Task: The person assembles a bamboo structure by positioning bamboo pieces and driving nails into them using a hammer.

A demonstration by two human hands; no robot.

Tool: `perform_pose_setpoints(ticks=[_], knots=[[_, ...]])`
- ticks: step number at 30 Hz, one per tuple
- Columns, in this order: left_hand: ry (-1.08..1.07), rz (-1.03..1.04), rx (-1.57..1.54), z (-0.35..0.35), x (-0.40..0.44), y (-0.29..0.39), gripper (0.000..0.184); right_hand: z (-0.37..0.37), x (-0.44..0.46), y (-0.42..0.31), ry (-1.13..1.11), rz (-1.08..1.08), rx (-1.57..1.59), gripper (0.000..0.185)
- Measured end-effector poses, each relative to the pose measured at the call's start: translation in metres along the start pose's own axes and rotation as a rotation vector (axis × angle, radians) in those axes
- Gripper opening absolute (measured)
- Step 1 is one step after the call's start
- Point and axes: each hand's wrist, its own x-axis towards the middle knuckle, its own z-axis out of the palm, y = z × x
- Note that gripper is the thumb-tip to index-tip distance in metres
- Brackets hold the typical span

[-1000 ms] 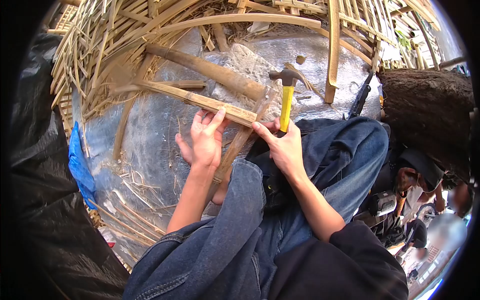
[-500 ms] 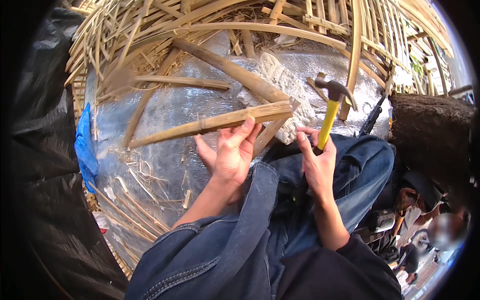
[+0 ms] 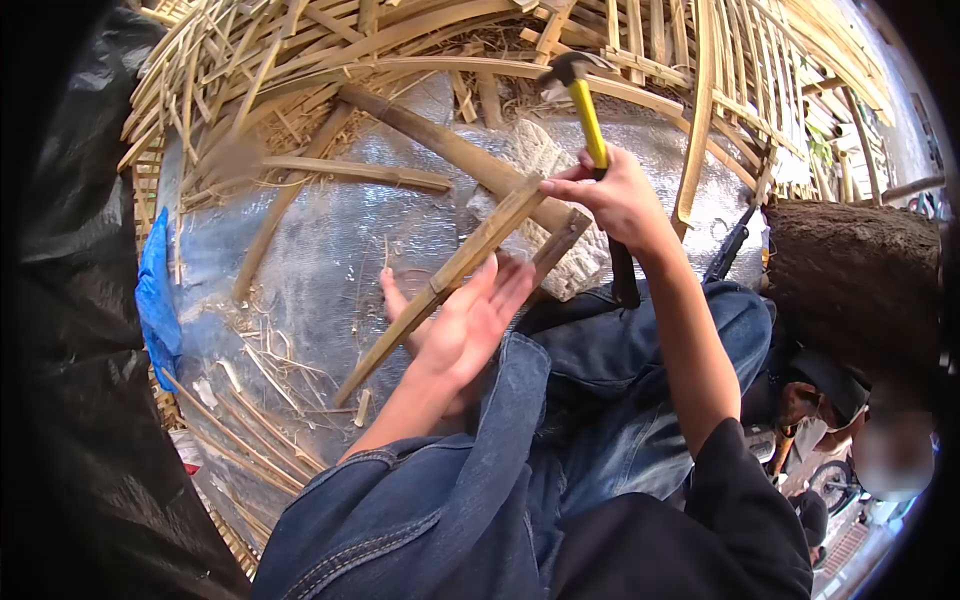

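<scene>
My right hand (image 3: 622,200) is closed around the claw hammer (image 3: 588,120), whose yellow neck and dark head point up and away. Its thumb and fingertips also meet the upper end of a split bamboo piece (image 3: 470,255). That piece slants down to the left, its lower end near the foil-like floor sheet. My left hand (image 3: 462,325) has its fingers stretched out and apart, palm up, touching the middle of the bamboo. Just beyond the hands, a bamboo pole (image 3: 430,130) lies across a rough pale stone block (image 3: 575,260). A shorter wooden piece (image 3: 560,245) leans beside the left fingertips.
Woven bamboo lattice (image 3: 640,40) curves along the far side. Bamboo shavings (image 3: 275,360) and thin strips (image 3: 250,430) lie to the left, near a blue plastic piece (image 3: 158,300) and black sheeting (image 3: 80,300). A thick log (image 3: 850,255) stands at right.
The bamboo piece has swung from nearly level to a steep slant. My right hand has risen with the hammer and reached the bamboo's upper end. My left fingers have opened out.
</scene>
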Motion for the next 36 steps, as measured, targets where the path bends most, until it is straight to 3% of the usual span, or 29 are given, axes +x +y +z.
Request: perform_pose_setpoints(ticks=[2,4,5,7,11,12,14,21,24,28,31,33,36], knots=[[0.03,-0.142,0.092,0.01,-0.026,0.013,0.025,-0.004,0.013,0.006,-0.069,0.025,-0.067,0.039],[-0.126,-0.357,0.254,0.015,-0.045,0.025,0.025,-0.01,0.022,0.012,-0.108,0.062,-0.118,0.04],[-0.127,-0.367,0.25,0.017,-0.044,0.026,0.025,-0.013,0.025,0.015,-0.164,0.08,-0.144,0.04],[0.001,0.223,1.257,0.019,-0.038,0.029,0.027,-0.013,0.023,0.02,-0.221,0.104,-0.169,0.041],[0.309,0.724,1.749,0.006,0.039,0.027,0.031,-0.011,0.021,0.02,-0.194,0.133,-0.145,0.038],[0.299,0.714,1.753,0.008,0.047,0.029,0.031,-0.01,0.022,0.023,-0.151,0.117,-0.17,0.039],[0.283,0.171,1.561,0.019,0.058,0.034,0.039,-0.011,0.024,0.026,-0.101,0.139,-0.216,0.043],[0.228,0.111,1.339,0.002,0.061,0.027,0.047,-0.008,0.02,0.04,-0.107,0.146,-0.125,0.038],[0.242,0.091,1.395,-0.001,0.06,0.03,0.05,-0.005,0.02,0.047,-0.086,0.139,-0.121,0.038],[0.25,0.232,1.547,-0.012,0.067,0.033,0.052,-0.003,0.015,0.037,-0.059,0.134,-0.17,0.038],[0.251,0.174,1.486,-0.007,0.066,0.033,0.053,-0.002,0.014,0.034,-0.063,0.156,-0.193,0.04],[0.207,0.31,1.443,-0.016,0.069,0.031,0.053,0.0,0.014,0.032,-0.027,0.207,-0.238,0.042],[0.218,0.261,1.401,-0.011,0.068,0.033,0.053,0.001,0.017,0.035,-0.042,0.2,-0.24,0.043]])
